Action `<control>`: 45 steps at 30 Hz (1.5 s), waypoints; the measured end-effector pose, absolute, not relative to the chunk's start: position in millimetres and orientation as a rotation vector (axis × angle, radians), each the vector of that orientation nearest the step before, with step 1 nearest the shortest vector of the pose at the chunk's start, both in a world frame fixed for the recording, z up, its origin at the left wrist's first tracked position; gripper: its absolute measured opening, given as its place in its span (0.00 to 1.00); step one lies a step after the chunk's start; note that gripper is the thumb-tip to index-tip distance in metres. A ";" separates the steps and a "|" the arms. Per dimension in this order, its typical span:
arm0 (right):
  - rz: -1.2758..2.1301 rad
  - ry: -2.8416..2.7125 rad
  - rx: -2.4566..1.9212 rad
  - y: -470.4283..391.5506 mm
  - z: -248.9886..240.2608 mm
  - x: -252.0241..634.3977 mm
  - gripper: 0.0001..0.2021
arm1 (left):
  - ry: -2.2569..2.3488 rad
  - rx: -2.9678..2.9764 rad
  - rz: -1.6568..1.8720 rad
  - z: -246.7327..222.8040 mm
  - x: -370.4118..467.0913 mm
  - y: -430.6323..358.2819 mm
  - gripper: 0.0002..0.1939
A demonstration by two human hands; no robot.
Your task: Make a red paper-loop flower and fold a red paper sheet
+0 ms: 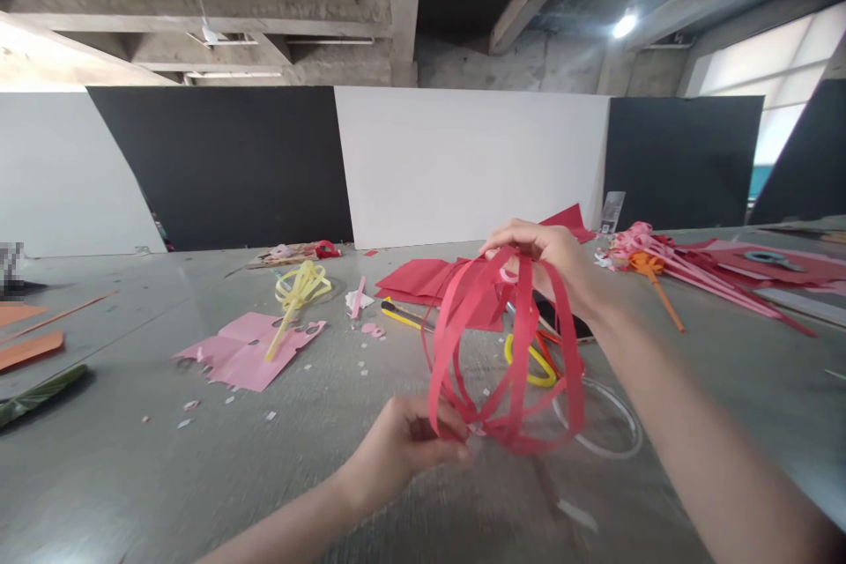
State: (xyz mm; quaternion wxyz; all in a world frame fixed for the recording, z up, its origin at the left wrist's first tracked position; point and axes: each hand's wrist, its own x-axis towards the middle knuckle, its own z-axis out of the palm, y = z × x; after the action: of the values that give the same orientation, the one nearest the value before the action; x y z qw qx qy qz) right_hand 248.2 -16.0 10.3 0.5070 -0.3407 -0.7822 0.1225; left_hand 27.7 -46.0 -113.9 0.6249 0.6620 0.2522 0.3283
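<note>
Hands (pixel 410 436) (pixel 545 247) (the right higher) hold red paper strips (pixel 524 322)

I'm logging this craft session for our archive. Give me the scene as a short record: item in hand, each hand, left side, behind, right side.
Item in hand: open red ball of paper strips
Left hand: pinching near the ball's bottom
Right hand: holding its top
Left side: yellow strip flower, its stem lying across a pink sheet with holes
Behind: red paper
Right side: orange strip piece, pink strips
</note>
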 end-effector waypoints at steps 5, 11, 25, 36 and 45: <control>0.303 -1.903 -0.810 -15.5 8.1 246.4 0.10 | 0.600 1.657 0.732 -122.1 26.4 -45.5 0.04; 0.314 -1.901 -0.815 -18.5 8.5 239.0 0.06 | 0.284 2.642 0.552 -117.9 16.9 -66.0 0.11; 0.357 -1.924 -0.765 -19.6 6.3 233.2 0.06 | 0.807 2.491 0.812 -141.3 38.2 -60.1 0.10; 0.310 -1.950 -0.796 -17.5 4.2 230.6 0.06 | 1.070 2.500 0.805 -143.9 43.2 -50.3 0.09; 0.297 -1.971 -0.797 -16.3 3.4 229.9 0.09 | 1.145 2.462 0.700 -140.7 49.4 -47.7 0.08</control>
State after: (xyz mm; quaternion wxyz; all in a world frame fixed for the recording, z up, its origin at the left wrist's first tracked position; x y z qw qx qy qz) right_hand 229.9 -16.3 3.4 0.4772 -0.3263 -0.8068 0.1218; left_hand 49.4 -47.7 -140.7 0.1678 0.8655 0.4027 0.2461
